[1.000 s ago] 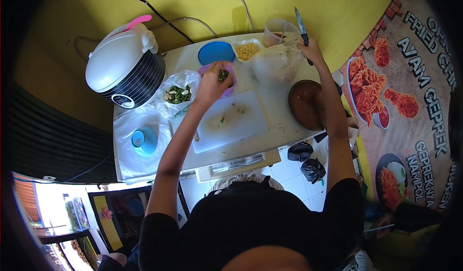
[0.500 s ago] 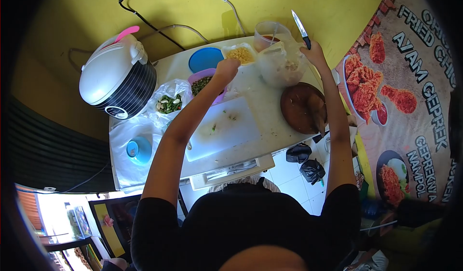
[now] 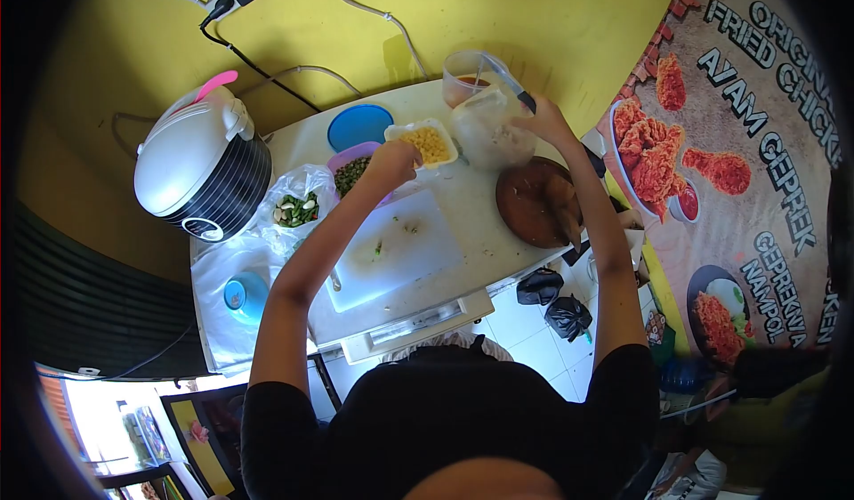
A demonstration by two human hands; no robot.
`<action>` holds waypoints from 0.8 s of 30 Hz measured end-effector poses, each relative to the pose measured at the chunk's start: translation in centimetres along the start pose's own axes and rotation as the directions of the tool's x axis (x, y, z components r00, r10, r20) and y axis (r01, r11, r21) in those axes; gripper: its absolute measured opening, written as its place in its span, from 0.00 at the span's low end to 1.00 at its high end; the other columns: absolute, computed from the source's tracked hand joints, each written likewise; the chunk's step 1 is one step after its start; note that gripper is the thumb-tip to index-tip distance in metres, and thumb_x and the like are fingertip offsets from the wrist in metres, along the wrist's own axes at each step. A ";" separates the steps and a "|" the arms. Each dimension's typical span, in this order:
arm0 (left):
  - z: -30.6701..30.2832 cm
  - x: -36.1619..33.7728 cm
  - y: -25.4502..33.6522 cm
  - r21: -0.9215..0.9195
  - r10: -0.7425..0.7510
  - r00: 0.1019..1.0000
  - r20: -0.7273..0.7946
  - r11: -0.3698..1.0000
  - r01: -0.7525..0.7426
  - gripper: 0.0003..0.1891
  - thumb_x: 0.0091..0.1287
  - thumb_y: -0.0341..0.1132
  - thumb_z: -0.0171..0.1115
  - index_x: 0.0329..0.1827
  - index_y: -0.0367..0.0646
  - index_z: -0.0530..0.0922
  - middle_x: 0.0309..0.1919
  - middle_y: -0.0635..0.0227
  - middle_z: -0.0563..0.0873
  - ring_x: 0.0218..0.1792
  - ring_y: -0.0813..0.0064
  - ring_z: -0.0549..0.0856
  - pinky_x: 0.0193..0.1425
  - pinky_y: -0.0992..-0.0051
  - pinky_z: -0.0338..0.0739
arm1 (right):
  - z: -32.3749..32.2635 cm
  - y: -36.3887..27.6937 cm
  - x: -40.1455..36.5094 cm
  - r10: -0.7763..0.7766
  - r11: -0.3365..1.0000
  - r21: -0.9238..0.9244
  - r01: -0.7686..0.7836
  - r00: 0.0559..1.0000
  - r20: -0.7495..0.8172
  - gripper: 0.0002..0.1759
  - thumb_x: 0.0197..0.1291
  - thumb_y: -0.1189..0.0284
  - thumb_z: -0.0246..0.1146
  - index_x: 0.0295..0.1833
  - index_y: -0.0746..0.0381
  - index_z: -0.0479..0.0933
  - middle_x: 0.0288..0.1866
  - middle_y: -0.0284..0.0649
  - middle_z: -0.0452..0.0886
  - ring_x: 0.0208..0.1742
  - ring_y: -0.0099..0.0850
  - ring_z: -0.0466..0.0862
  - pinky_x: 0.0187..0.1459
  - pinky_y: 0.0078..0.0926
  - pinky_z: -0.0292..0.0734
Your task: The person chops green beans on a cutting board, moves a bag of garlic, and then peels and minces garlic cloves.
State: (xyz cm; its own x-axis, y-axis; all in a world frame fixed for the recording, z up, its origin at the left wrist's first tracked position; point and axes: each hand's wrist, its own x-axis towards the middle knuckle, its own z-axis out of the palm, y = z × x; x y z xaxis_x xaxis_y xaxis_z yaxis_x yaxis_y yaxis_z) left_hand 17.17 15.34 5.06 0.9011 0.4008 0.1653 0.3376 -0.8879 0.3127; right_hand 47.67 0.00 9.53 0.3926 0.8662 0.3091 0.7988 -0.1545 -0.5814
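My left hand (image 3: 397, 161) is closed on the near left edge of a small white tray (image 3: 453, 156) holding yellow diced pieces (image 3: 429, 145). Black handle in its grip, my right hand (image 3: 544, 121) has a knife (image 3: 504, 75) whose blade points up and left, across a clear round tub (image 3: 450, 75) with reddish contents. The fingers of that hand are right at a cloudy plastic bag (image 3: 487, 131). Beside my left forearm stands a lilac container (image 3: 358, 151) of chopped green pieces. Below it lies a white cutting board (image 3: 400, 264) with a few green scraps.
A brown stone mortar with a pestle (image 3: 525, 205) sits at the table's right. On the left are a rice cooker (image 3: 200, 157), a bag of green chillies and pale cloves (image 3: 296, 209) and a blue cup (image 3: 245, 295). A blue lid (image 3: 359, 128) lies behind the containers.
The white tray has come toward me with my left hand. My right hand has lowered to the plastic bag, and the knife has tipped from upright to slanting left. The view has shifted slightly.
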 end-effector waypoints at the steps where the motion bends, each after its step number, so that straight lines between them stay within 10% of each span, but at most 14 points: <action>1: -0.2 -0.4 0.3 0.023 0.016 1.000 0.020 1.000 -0.016 0.13 0.46 0.27 0.67 0.36 0.47 0.88 0.32 0.62 0.89 0.36 0.61 0.87 0.44 0.65 0.82 | 0.0 -0.5 -0.4 0.011 1.000 -0.029 -0.011 1.000 0.000 0.27 0.42 0.61 0.77 0.43 0.66 0.76 0.34 0.44 0.82 0.37 0.37 0.83 0.41 0.34 0.77; 9: -1.1 -3.5 2.9 0.012 -0.017 0.993 0.113 1.000 0.016 0.14 0.50 0.28 0.66 0.42 0.45 0.87 0.36 0.62 0.89 0.38 0.62 0.87 0.46 0.67 0.81 | -0.1 0.4 -1.1 0.005 0.999 -0.039 -0.010 0.991 -0.132 0.17 0.49 0.69 0.68 0.42 0.65 0.75 0.33 0.48 0.81 0.38 0.48 0.82 0.42 0.40 0.77; 14: -5.4 -9.0 5.0 -0.234 -0.081 0.968 -0.236 0.972 0.024 0.18 0.60 0.35 0.70 0.54 0.44 0.82 0.53 0.56 0.84 0.53 0.57 0.83 0.58 0.68 0.76 | 0.1 -3.9 -4.7 -0.207 0.969 -0.216 0.120 0.871 -0.446 0.15 0.53 0.71 0.66 0.43 0.67 0.74 0.41 0.52 0.77 0.45 0.51 0.80 0.45 0.43 0.76; 20: -6.2 -18.5 1.8 -0.362 -0.480 0.618 -0.622 0.877 0.316 0.27 0.62 0.34 0.69 0.64 0.40 0.73 0.50 0.58 0.86 0.49 0.57 0.85 0.53 0.63 0.79 | 4.5 -10.8 -12.9 -0.057 0.941 0.335 0.049 0.998 0.016 0.14 0.63 0.67 0.64 0.47 0.65 0.72 0.37 0.43 0.75 0.39 0.35 0.78 0.41 0.32 0.74; 24: -4.4 -22.9 -0.6 -0.384 -0.619 0.525 -0.583 0.780 0.493 0.26 0.60 0.33 0.70 0.62 0.42 0.74 0.48 0.61 0.86 0.43 0.62 0.87 0.49 0.63 0.79 | 9.1 -11.7 -15.5 -0.082 0.797 0.576 -0.181 0.913 0.400 0.12 0.66 0.66 0.63 0.47 0.61 0.73 0.34 0.32 0.76 0.32 0.21 0.77 0.34 0.22 0.72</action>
State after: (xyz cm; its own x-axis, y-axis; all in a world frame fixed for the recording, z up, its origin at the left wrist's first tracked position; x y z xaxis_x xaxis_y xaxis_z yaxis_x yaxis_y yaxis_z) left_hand -4.86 7.69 5.20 0.1055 0.8923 0.4389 0.6032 -0.4083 0.6851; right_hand 28.11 -7.28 4.73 0.1104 0.9935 0.0289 0.3029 -0.0059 -0.9530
